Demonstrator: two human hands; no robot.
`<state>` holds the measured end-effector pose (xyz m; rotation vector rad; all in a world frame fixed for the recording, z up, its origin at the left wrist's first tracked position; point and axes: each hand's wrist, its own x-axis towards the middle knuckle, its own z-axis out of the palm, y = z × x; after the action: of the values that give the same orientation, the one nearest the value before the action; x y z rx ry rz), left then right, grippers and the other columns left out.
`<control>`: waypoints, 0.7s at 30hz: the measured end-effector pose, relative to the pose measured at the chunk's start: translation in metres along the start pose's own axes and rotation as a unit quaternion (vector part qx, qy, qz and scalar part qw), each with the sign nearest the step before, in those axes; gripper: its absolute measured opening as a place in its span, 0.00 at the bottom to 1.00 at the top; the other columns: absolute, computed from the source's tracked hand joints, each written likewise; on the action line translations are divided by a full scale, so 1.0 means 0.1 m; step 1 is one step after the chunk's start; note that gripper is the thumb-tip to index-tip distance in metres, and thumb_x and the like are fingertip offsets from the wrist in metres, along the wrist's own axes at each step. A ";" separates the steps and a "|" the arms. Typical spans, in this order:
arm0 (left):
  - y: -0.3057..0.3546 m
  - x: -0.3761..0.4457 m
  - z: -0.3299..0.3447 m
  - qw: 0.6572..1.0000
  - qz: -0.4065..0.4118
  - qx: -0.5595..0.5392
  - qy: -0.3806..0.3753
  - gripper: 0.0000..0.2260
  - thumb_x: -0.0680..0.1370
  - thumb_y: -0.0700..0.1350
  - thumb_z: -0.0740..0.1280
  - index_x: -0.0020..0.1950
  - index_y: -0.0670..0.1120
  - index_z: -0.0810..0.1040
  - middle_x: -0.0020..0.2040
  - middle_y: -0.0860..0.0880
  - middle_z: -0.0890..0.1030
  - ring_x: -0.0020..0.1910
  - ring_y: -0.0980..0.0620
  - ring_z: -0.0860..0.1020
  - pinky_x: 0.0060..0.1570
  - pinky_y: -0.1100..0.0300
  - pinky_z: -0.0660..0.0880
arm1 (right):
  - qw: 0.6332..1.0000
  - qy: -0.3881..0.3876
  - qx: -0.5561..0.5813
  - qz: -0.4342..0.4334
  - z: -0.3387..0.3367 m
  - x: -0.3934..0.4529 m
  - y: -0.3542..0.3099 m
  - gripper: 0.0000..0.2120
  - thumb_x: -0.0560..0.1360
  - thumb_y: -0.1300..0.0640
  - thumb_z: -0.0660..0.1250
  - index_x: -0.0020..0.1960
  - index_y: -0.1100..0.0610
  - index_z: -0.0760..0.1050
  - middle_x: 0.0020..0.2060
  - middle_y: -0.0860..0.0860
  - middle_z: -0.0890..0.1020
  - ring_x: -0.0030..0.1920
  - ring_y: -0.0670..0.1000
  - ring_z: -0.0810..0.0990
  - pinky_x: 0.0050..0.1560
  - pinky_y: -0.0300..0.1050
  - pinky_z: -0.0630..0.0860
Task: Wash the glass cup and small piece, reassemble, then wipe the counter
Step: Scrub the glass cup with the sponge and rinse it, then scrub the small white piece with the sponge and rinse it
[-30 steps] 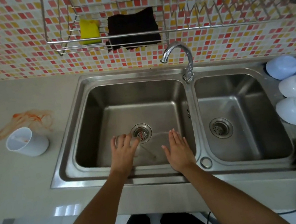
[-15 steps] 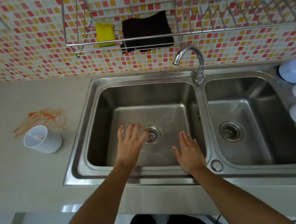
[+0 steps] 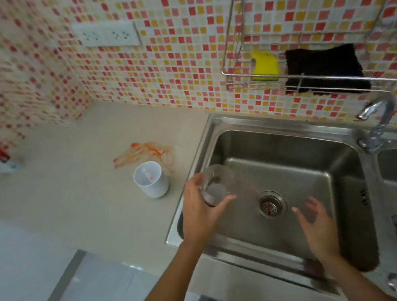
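Now the left hand (image 3: 199, 212) grips a clear cylindrical glass cup (image 3: 214, 186) (blurred) over the steel sink (image 3: 300, 186); right hand (image 3: 317, 228) loosely spread.

The left hand (image 3: 199, 212) has lifted the glass cup (image 3: 214, 186) from beside the drain (image 3: 272, 203) toward ten o'clock, above the basin's left edge.

Clear glass cup (image 3: 216, 185); shiny steel sink (image 3: 284, 163); matt counter (image 3: 82, 193).

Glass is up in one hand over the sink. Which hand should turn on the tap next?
Right, probably. The right hand is open and holds nothing, on the side of the faucet. The left hand grips the glass cup at the left sink edge, farther away.
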<state>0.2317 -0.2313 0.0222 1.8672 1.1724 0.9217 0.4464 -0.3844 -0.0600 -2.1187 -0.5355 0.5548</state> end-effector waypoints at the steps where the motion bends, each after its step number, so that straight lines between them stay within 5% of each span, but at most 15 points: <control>1: -0.03 0.05 -0.13 1.000 -0.014 -0.014 0.017 0.37 0.63 0.62 0.78 0.66 0.56 0.65 0.62 0.54 0.74 0.61 0.56 0.74 0.61 0.56 0.75 | 1.000 -0.020 0.017 -0.010 0.18 0.00 -0.14 0.24 0.75 0.53 0.70 0.70 0.55 0.69 0.63 0.54 0.78 0.63 0.57 0.76 0.60 0.49 0.70; 7: -0.28 0.23 -0.94 0.987 -0.045 -0.039 0.152 0.35 0.63 0.54 0.81 0.65 0.54 0.67 0.59 0.58 0.73 0.57 0.64 0.73 0.54 0.73 0.70 | 0.986 -0.111 0.051 -0.113 1.32 -0.07 -1.00 0.26 0.71 0.57 0.75 0.66 0.51 0.71 0.58 0.47 0.78 0.61 0.49 0.76 0.63 0.49 0.72; 12: -0.81 0.44 -1.51 0.967 -0.080 -0.052 0.235 0.32 0.65 0.49 0.80 0.63 0.50 0.68 0.57 0.53 0.73 0.56 0.57 0.74 0.58 0.62 0.73 | 0.959 -0.216 0.042 -0.177 2.13 -0.19 -1.54 0.37 0.66 0.54 0.78 0.71 0.50 0.66 0.68 0.46 0.73 0.68 0.45 0.70 0.69 0.50 0.68; 16: -1.32 0.59 -1.69 0.964 -0.138 -0.046 0.222 0.30 0.66 0.49 0.79 0.61 0.51 0.67 0.55 0.52 0.73 0.55 0.54 0.74 0.60 0.49 0.74 | 0.949 -0.235 0.004 -0.211 2.45 -0.33 -1.87 0.40 0.64 0.57 0.79 0.72 0.53 0.66 0.65 0.45 0.72 0.66 0.45 0.70 0.65 0.38 0.65; 21: -1.70 0.71 -1.70 0.979 -0.154 -0.015 0.135 0.36 0.66 0.54 0.79 0.67 0.48 0.64 0.60 0.51 0.71 0.60 0.53 0.72 0.62 0.55 0.72 | 0.946 -0.241 0.017 -0.217 2.66 -0.38 -1.97 0.45 0.61 0.52 0.81 0.72 0.45 0.62 0.65 0.40 0.73 0.65 0.42 0.70 0.63 0.38 0.67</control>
<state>0.0413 -0.0775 -0.0302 1.5095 1.5512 1.0287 0.2318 -0.1310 -0.0327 -1.7447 -1.2214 0.8158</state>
